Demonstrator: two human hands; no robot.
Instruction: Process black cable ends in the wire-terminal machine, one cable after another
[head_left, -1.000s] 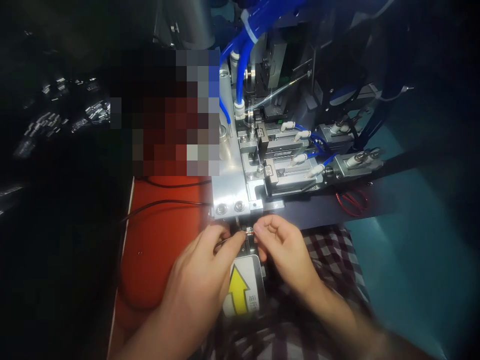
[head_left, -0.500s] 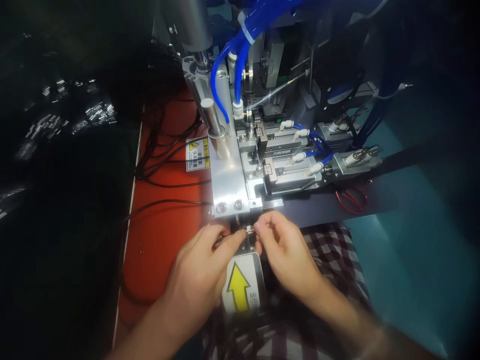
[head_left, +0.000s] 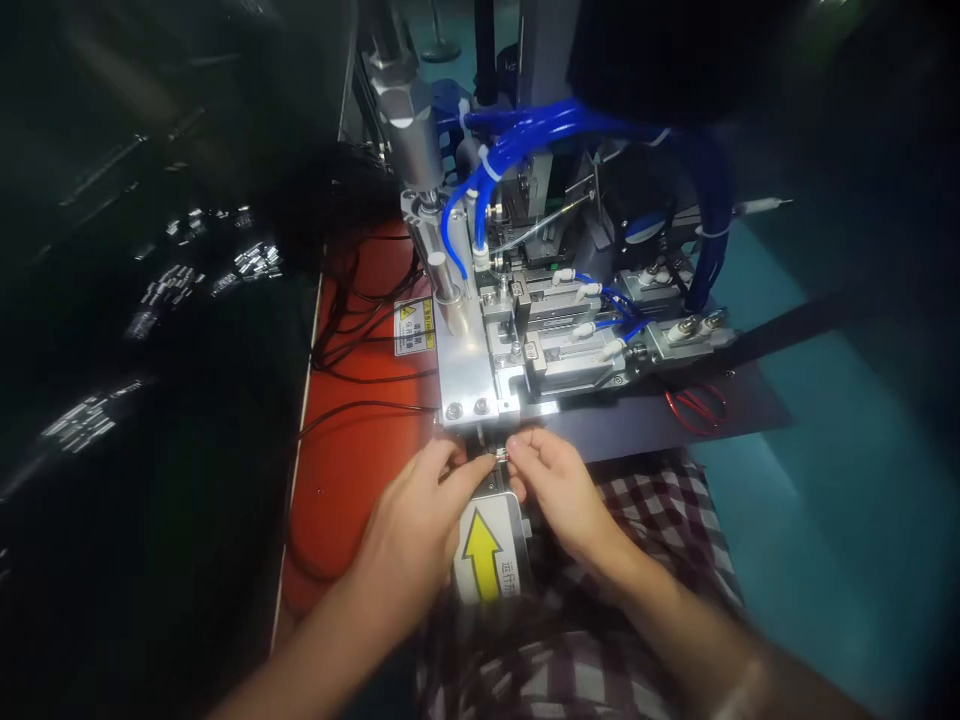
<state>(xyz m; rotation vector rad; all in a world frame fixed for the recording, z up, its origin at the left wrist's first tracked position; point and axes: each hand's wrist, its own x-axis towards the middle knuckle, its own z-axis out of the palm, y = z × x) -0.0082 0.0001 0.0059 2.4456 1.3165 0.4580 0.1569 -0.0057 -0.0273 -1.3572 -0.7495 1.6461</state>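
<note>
Both of my hands meet just in front of the metal machine head, above its narrow front track. A tiny shiny part with reddish bits lies between my fingertips; its exact kind is too small to make out. My left hand has its thumb pressed at the part's left end, and its curled fingers are partly hidden behind. At the right end, my right hand pinches with thumb and index finger. Below them is a white plate with a yellow arrow pointing toward the machine.
Bolted at the front is a bright metal block. Air cylinders and blue hoses stand to its right and behind. Black cables cross the orange-red surface on the left. Checkered cloth covers my lap.
The view has shifted, so the machine sits a little differently and more of its back shows. Both hands keep their pinch at the small part with barely any movement.
</note>
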